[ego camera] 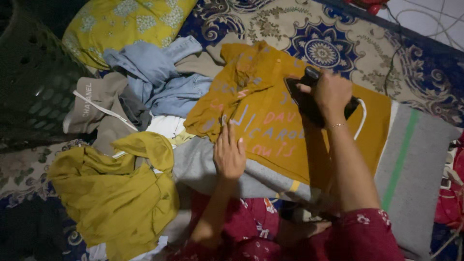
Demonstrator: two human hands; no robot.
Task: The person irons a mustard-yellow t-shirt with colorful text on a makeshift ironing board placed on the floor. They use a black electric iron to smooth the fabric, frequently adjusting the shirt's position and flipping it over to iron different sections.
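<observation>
Red-sleeved arms reach out: the left hand lies flat and open on the mustard shirt, spread over the grey blanket. The right hand grips the black iron, probably heavy; the cloth looks soft.

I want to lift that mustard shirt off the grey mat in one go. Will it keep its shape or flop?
Likely floppy: the mustard shirt already bunches into soft folds at its upper left. It looks thin, so probably light. The left hand presses its edge flat while the right hand holds a dark iron on it, suggesting it shifts easily.
</observation>
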